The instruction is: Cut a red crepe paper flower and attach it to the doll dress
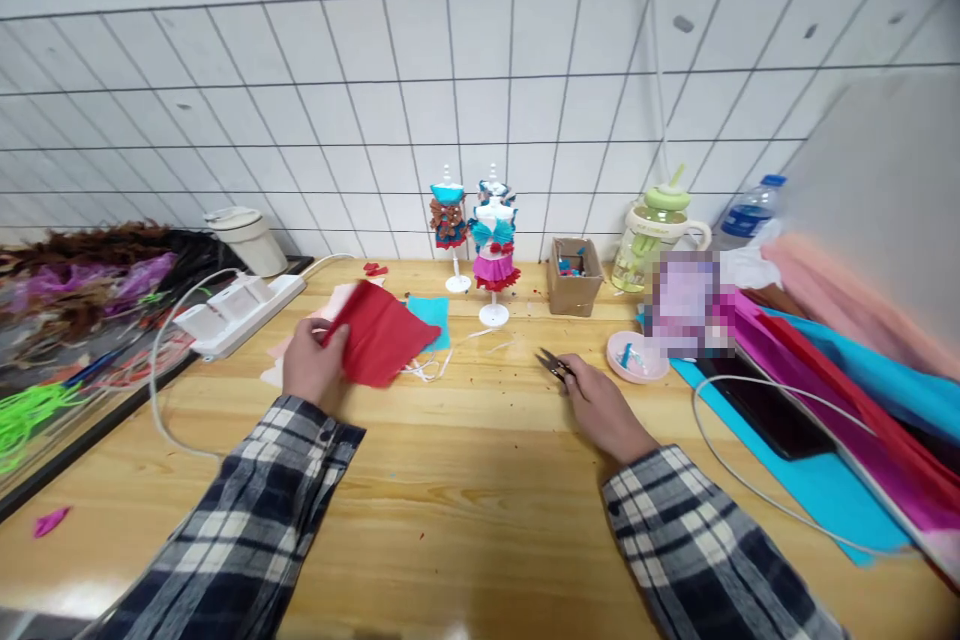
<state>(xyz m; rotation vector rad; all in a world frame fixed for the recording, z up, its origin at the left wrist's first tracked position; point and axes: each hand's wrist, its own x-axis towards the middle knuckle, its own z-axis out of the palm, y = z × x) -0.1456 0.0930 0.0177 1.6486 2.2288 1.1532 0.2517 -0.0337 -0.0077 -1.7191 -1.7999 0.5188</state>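
Note:
A folded sheet of red crepe paper point(386, 335) is pinched at its left edge by my left hand point(315, 355), held just over the table. My right hand point(604, 410) is closed around small scissors point(553, 364), their dark blades pointing left and slightly apart. Beneath and behind the red paper lie a blue piece point(431, 320), pale pink pieces and white string point(430, 367). Two white mini dress forms stand beyond the hands: one in blue, brown and red point(448, 220), the other in a blue top and pink ruffled skirt point(496, 265). Another dressed form is partly hidden behind.
A pink bowl point(637, 358) with small scraps and a cardboard box point(574, 277) sit right of the forms. Further right are a green-lidded jug point(660, 230), a black phone point(772, 410), a cable and coloured sheets. A power strip point(244, 312) and cup point(244, 238) stand left.

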